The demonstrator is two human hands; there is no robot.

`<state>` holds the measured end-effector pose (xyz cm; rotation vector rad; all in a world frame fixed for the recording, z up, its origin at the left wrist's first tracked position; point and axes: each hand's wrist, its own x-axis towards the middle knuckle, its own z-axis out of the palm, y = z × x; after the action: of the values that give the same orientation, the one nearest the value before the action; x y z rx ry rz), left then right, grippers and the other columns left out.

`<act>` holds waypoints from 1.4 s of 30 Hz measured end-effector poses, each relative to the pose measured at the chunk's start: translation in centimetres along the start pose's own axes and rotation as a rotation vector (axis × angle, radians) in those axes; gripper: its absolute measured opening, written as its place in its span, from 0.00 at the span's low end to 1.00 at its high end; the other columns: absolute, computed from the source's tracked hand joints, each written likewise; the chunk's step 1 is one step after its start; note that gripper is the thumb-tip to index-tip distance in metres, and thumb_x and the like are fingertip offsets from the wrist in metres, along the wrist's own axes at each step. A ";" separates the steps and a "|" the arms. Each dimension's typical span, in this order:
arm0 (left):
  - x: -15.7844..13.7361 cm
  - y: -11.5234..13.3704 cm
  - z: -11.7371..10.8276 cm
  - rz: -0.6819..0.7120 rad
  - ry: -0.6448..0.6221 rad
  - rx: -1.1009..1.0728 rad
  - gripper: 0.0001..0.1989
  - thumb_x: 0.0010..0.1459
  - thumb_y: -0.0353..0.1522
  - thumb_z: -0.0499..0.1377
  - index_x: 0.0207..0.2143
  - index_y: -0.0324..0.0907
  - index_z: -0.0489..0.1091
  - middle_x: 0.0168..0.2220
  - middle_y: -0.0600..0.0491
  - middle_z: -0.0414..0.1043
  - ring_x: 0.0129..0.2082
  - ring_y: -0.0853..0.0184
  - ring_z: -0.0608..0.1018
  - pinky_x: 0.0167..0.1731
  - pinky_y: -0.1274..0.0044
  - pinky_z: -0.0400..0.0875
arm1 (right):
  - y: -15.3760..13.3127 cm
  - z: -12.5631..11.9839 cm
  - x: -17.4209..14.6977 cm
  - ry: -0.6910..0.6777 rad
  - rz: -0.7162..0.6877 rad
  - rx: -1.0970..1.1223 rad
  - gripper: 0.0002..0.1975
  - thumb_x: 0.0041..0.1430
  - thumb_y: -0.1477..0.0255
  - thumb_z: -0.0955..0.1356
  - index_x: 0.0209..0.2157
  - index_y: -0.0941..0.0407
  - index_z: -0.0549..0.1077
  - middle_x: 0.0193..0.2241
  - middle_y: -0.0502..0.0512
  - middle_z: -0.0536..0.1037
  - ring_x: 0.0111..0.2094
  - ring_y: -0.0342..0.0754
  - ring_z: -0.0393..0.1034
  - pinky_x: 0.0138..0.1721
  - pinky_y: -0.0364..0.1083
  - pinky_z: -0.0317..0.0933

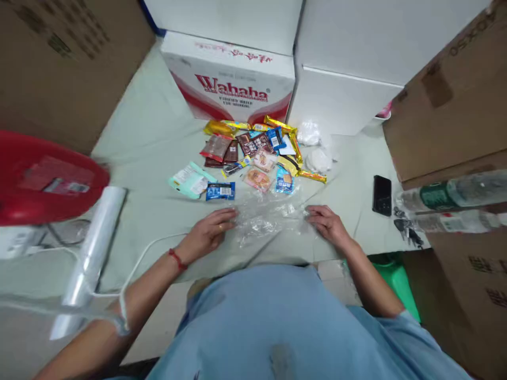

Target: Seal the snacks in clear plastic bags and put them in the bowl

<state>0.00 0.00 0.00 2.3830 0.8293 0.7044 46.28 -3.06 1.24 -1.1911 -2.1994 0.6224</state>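
A clear plastic bag (265, 219) lies crinkled on the table in front of me. At its left edge, my left hand (208, 232), with a red band on the wrist, pinches the plastic between thumb and fingers. My right hand (328, 224) has its fingers closed on the bag's right edge. Just beyond the bag is a pile of wrapped snacks, among them a blue packet (220, 191), a mint-green packet (190, 180), a round pastry in clear wrap (257, 180), brown cocoa packets (253, 144) and yellow-wrapped bars (312, 176).
A Wahaha carton (233, 84) stands behind the snacks, beside white crumpled bundles (319, 160). To the right are a black phone (382, 195), keys (407, 232) and plastic bottles (455, 192). Leftward lie a red object (47, 179), a roll of plastic film (93, 253) and a white cable (137, 264).
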 end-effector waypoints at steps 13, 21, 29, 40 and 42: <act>1.8 1.9 -0.4 -0.332 -0.035 -0.064 0.19 0.70 0.45 0.53 0.37 0.45 0.78 0.66 0.48 0.73 0.75 0.56 0.60 0.71 0.54 0.59 | -5.6 -5.1 1.3 0.033 0.069 -0.120 0.28 0.62 0.83 0.62 0.57 0.48 0.78 0.65 0.60 0.72 0.63 0.57 0.68 0.60 0.63 0.69; 2.4 3.2 1.9 -0.319 -0.119 0.240 0.17 0.62 0.46 0.62 0.28 0.44 0.74 0.72 0.47 0.63 0.77 0.42 0.52 0.71 0.39 0.38 | -6.8 5.4 8.0 -0.225 -0.013 -0.213 0.23 0.72 0.67 0.66 0.65 0.57 0.73 0.68 0.66 0.70 0.70 0.62 0.60 0.70 0.65 0.57; -2.4 2.7 -1.1 -0.507 0.287 0.171 0.13 0.61 0.42 0.61 0.28 0.44 0.70 0.66 0.42 0.70 0.75 0.44 0.56 0.69 0.46 0.55 | -4.1 7.1 8.4 -0.040 0.085 -0.263 0.24 0.74 0.64 0.65 0.64 0.61 0.72 0.69 0.70 0.67 0.71 0.63 0.58 0.70 0.65 0.56; 6.5 8.6 5.4 -0.410 0.228 0.309 0.16 0.71 0.37 0.54 0.55 0.43 0.73 0.65 0.41 0.72 0.70 0.52 0.68 0.71 0.50 0.52 | -8.1 7.4 7.1 -0.023 0.073 -0.331 0.20 0.74 0.67 0.64 0.62 0.57 0.75 0.64 0.64 0.74 0.68 0.62 0.62 0.70 0.66 0.56; 6.0 7.3 6.3 -0.432 0.065 0.403 0.23 0.71 0.38 0.53 0.65 0.45 0.68 0.72 0.40 0.64 0.74 0.50 0.63 0.73 0.44 0.38 | -6.7 7.2 5.6 -0.018 0.159 -0.365 0.23 0.74 0.65 0.64 0.66 0.58 0.72 0.69 0.66 0.69 0.71 0.65 0.58 0.71 0.68 0.53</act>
<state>10.88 -2.84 1.66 2.3938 1.5776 0.4715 34.94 -2.57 1.53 -1.5600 -2.3146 0.2976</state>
